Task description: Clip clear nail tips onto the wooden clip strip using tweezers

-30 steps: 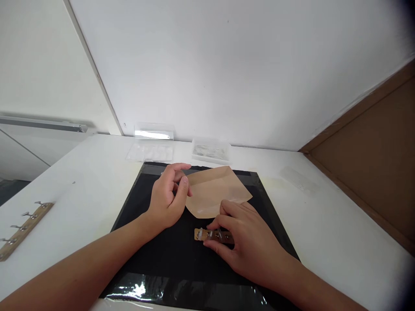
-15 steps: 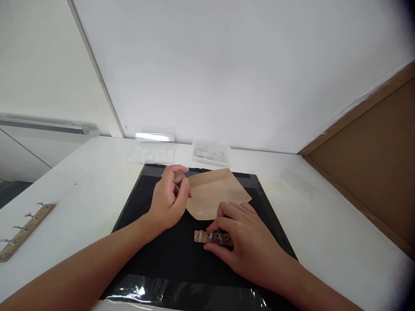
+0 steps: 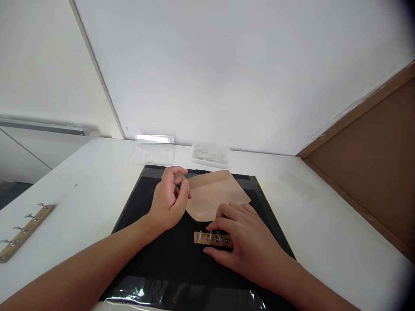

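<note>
A small wooden strip (image 3: 204, 237) with several clear pieces standing on it lies on the black mat (image 3: 181, 263). My right hand (image 3: 238, 233) is over the strip's right end, thumb below and fingers above, spread apart; its palm side is hidden. Farther left, my left hand (image 3: 171, 196) hovers over the mat with curled fingers, beside a tan sheet (image 3: 214, 192). Whether anything sits between those curled fingers cannot be made out.
Behind the mat stand an open clear case (image 3: 152, 153) and a clear box (image 3: 210, 155) of small pieces. A wooden rack with metal hooks (image 3: 27, 233) lies at the left. A transparent piece (image 3: 298, 183) is at the right, near a brown-framed panel (image 3: 372, 164).
The thumb and fingers of my right hand have parted slightly around the wooden strip. My left hand has hardly moved.
</note>
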Demonstrator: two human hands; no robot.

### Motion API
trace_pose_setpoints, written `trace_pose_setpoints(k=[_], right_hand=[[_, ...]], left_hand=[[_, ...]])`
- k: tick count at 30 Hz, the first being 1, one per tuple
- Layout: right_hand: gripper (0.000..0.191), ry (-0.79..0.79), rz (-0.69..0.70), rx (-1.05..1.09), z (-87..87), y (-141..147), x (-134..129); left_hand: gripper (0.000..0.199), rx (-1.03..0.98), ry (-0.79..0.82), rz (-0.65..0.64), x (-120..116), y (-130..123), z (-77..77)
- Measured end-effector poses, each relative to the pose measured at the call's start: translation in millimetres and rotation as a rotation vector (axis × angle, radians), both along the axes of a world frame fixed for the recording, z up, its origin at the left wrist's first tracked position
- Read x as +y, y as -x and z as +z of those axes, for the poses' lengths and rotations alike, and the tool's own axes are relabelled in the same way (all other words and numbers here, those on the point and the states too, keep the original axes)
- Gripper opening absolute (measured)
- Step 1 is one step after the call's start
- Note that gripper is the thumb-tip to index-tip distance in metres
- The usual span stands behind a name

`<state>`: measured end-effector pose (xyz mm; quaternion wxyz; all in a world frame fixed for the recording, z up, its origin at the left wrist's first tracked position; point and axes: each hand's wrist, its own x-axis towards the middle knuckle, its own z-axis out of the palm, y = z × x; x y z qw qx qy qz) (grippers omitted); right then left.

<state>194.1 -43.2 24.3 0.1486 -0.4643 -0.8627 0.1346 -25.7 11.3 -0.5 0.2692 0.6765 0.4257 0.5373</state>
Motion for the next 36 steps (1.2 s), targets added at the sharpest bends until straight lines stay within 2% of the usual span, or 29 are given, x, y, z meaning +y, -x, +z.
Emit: trace_pose_setpoints(k=[6,10,13,15,18,20,23,29,33,36], right_hand=[[0.034,-0.019,0.004,0.039,3.6,-4,1],[0.026,-0.003,0.018,0.188,8.3,-6,4],[0.016,-0.055,0.01,0.33,5.8,-10,11],[0.008,-0.137,-0.008,0.381,1.3,-13,19],[0.02,-0.258,-0.043,0.395,-5.3,-18,31],[0.023,-0.307,-0.067,0.391,-7.8,-22,38],[0.023,-0.351,-0.095,0.382,-9.2,-27,44],[0.019,-0.368,-0.1,0.352,-14.5,-33,49],[0.035,-0.355,-0.12,0.341,-20.9,-34,53],[0.041,-0.333,-0.23,0.34,-23.9,-36,55]], left_hand=[[0.019,-0.006,-0.003,0.004,1,1,-1.8],[0.017,0.046,-0.018,0.071,8,6,-3.9],[0.023,0.193,-0.061,0.196,18,15,-4.0],[0.028,0.381,-0.079,0.268,26,22,-3.8],[0.03,0.724,-0.008,0.391,38,34,-4.2],[0.024,0.81,0.016,0.43,44,41,-5.0],[0.018,0.863,0.03,0.441,49,47,-6.2],[0.021,0.99,0.064,0.439,50,51,-7.1],[0.032,1.06,0.135,0.474,50,57,-2.9],[0.038,1.113,0.173,0.516,51,63,3.6]])
